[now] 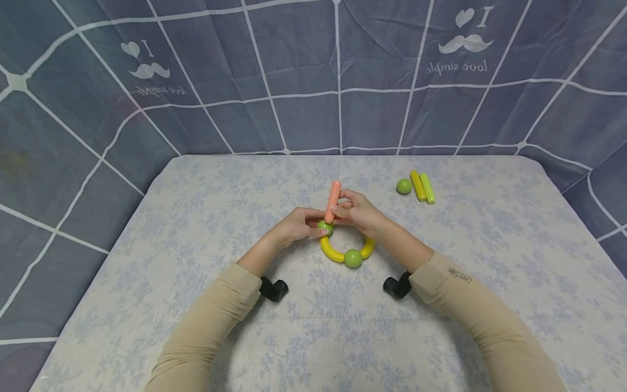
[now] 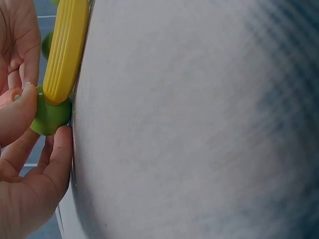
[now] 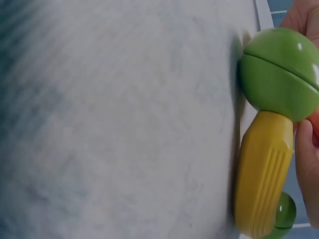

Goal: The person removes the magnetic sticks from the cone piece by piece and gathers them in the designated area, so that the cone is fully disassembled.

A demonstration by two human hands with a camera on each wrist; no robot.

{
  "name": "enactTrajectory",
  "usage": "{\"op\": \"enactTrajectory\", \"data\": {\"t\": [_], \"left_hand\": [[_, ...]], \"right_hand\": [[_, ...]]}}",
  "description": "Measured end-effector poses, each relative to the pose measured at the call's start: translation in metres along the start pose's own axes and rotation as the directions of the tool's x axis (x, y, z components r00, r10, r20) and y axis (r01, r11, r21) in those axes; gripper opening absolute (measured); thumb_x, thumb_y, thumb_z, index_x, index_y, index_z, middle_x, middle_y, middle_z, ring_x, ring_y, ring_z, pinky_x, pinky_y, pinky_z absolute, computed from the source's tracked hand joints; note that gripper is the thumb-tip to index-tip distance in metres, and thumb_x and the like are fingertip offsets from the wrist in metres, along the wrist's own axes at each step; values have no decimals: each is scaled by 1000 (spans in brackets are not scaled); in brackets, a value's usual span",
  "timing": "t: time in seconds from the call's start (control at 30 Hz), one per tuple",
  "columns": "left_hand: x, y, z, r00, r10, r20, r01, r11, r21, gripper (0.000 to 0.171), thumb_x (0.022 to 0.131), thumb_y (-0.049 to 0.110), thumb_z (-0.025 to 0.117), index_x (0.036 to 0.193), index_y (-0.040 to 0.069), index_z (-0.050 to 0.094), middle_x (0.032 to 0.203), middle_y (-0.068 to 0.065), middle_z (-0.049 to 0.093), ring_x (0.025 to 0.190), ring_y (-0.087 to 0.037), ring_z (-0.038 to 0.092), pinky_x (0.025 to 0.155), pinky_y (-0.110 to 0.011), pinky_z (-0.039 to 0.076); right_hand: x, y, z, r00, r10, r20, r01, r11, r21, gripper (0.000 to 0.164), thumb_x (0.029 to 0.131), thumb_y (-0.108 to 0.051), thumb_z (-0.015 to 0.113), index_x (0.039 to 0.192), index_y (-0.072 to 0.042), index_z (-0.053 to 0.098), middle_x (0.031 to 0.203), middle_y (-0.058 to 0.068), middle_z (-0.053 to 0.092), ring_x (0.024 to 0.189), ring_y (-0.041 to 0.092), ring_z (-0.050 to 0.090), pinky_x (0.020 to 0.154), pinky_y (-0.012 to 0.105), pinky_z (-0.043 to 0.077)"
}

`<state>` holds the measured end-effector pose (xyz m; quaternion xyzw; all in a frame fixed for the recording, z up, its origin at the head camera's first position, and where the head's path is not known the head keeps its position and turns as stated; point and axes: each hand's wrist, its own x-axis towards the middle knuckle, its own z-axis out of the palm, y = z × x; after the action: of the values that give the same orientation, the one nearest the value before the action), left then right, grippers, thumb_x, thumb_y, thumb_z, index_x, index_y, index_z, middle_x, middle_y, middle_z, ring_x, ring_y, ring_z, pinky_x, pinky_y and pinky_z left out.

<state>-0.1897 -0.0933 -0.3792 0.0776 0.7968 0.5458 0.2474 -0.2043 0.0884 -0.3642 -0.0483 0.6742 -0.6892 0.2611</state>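
Observation:
My left hand (image 1: 300, 224) grips a green ball (image 1: 325, 227) between thumb and fingers. A curved yellow piece (image 1: 330, 250) runs from that ball to a second green ball (image 1: 353, 258) at the near side, and another curved yellow piece (image 1: 368, 248) continues on the right, forming a partial ring on the table. With my right hand (image 1: 360, 211) I pinch a salmon-coloured stick (image 1: 333, 198), its lower end right at the gripped ball. The left wrist view shows the ribbed yellow piece (image 2: 67, 50) meeting the ball (image 2: 51, 118). My right forearm hides part of the ring's right end.
At the back right lie a loose green ball (image 1: 404, 186), a yellow stick (image 1: 418, 185) and a lime stick (image 1: 428, 188). A floral cloth (image 1: 161, 261) covers the table. Behind it hangs a blue checked curtain (image 1: 303, 65).

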Motion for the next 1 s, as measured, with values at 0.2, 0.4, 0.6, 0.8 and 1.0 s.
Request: {"op": "enactTrajectory", "data": {"t": [0.2, 0.4, 0.6, 0.8, 1.0], "left_hand": [[0, 0, 1, 1000, -14, 0, 14, 1000, -3, 47, 84, 0, 67, 129, -3, 53, 121, -17, 57, 102, -23, 55, 77, -24, 46], [1, -4, 1, 1000, 8, 3, -8, 1000, -8, 41, 84, 0, 67, 124, -1, 58, 118, -15, 60, 96, -19, 57, 73, -22, 46], [1, -5, 1, 1000, 1, -1, -1, 1000, 9, 41, 84, 2, 68, 124, 0, 59, 116, -13, 60, 94, -17, 55, 71, -21, 45], [1, -3, 0, 1000, -5, -3, 5, 1000, 22, 42, 84, 3, 68, 125, 1, 58, 118, -13, 58, 96, -19, 53, 73, -22, 45], [1, -1, -1, 1000, 4, 1, -4, 999, 41, 43, 84, 3, 68, 126, 1, 58, 122, -13, 55, 99, -20, 51, 78, -25, 44]], "right_hand": [[-5, -1, -5, 999, -24, 38, 23, 999, 38, 41, 97, 2, 44, 136, 8, 34, 109, 23, 60, 85, 15, 64, 89, 36, 48], [-11, -3, -11, 996, -38, 76, 33, 997, 66, 44, 97, 2, 43, 138, 8, 30, 120, 30, 53, 89, 15, 64, 91, 35, 47], [-17, -5, -18, 997, -38, 67, 33, 997, 77, 45, 97, 0, 44, 139, 8, 30, 122, 32, 48, 90, 15, 62, 90, 34, 47], [-23, -9, -26, 996, -61, 71, 56, 995, 81, 44, 97, 0, 45, 138, 9, 30, 117, 26, 50, 90, 15, 61, 85, 31, 50], [-28, -12, -33, 997, -54, 56, 50, 997, 66, 45, 96, -1, 47, 136, 9, 31, 110, 17, 55, 89, 15, 62, 89, 36, 48]]}}
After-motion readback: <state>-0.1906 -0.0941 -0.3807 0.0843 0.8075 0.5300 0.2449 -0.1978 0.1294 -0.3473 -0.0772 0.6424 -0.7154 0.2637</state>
